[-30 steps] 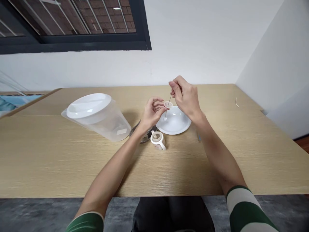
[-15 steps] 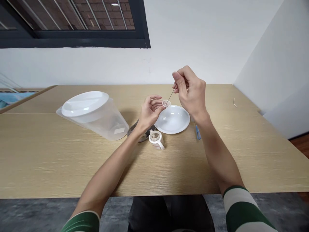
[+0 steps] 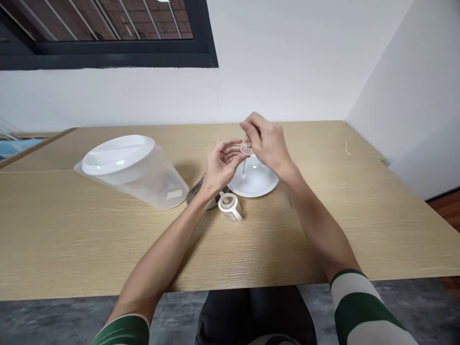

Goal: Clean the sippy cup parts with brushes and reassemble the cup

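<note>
Between the thumb and fingers of my left hand (image 3: 224,163) is a small clear round cup (image 3: 246,150), held above a white bowl (image 3: 257,184). My right hand (image 3: 266,141) pinches a thin stick or strand (image 3: 247,143) just over the cup. A pale thin piece (image 3: 244,167) shows below the cup against the bowl; whether it belongs to the same strand I cannot tell. A small white handled cup (image 3: 230,206) with something pale inside stands nearer me. Beside it, a dark metal dish (image 3: 192,192) is partly hidden by my left wrist.
A large translucent pitcher (image 3: 132,172) with a white lid stands on the left of the wooden table (image 3: 108,249). A thin pale bent strip (image 3: 347,148) lies at the far right. The wall (image 3: 287,62) rises behind the table.
My right hand has come down and to the left, closer to the small cup. The pale piece now shows below the cup. The view has shifted slightly.
</note>
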Available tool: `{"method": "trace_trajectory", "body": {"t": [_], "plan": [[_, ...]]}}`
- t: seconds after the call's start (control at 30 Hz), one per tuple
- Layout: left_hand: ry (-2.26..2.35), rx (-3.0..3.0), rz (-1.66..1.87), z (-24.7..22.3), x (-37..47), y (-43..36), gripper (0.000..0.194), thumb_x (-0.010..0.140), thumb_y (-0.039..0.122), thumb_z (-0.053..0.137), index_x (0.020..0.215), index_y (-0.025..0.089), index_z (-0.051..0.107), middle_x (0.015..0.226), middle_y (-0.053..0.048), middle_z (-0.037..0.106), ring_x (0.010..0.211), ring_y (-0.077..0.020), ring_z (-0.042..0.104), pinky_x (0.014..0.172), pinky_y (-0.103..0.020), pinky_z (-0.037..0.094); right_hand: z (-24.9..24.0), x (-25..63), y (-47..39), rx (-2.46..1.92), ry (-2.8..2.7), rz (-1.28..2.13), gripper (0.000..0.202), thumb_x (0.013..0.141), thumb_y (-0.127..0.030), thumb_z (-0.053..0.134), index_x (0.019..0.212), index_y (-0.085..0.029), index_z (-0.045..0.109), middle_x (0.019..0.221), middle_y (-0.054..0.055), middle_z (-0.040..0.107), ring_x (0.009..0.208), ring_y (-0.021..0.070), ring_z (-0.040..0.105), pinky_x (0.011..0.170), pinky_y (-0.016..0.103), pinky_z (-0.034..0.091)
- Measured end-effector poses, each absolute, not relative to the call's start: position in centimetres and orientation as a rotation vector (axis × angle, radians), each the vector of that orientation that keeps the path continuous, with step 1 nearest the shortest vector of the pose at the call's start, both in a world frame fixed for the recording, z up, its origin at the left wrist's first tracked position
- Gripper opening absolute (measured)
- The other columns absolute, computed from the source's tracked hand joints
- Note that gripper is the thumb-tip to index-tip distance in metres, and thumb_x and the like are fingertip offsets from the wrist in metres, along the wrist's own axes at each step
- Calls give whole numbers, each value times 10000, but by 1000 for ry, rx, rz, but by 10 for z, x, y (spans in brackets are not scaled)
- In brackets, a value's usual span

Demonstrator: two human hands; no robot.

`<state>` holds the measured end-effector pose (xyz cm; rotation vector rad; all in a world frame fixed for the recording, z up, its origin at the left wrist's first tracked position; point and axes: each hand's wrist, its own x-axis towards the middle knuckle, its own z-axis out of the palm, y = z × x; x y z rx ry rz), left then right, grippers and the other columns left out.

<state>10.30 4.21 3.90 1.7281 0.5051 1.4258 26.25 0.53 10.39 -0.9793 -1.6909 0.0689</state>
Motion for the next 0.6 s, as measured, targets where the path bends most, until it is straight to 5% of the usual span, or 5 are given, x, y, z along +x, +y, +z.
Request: {"method": "trace_trajectory", "body": {"t": [0.2,0.43,0.6], "plan": [[504,1743,1520,46,98,51,580,760,507,906,1146,189,613,947,-49,776,890,-167,776,865,-292,655,92,256,18,-968,-1827,-54,336,1089,-397,491,804,-228,546,817,15,633,825,176,603,782,303,460],[587,2111,1365,45,90,42,363,921,280,709,1261,180,632,1106,-86,755,985,-180,750,943,-342,627,123,268,-9,-891,-1516,-62,324,1101,-419,467,840,-236,523,741,-29,579,669,123,587,691,280,493],[661,2311,1196,43,81,42,352,917,204,641,1268,179,651,1024,-62,768,969,-185,754,957,-353,621,156,294,-40,-668,-1118,-146,236,1098,-283,476,863,-257,480,797,-27,508,621,84,576,588,229,503]]}}
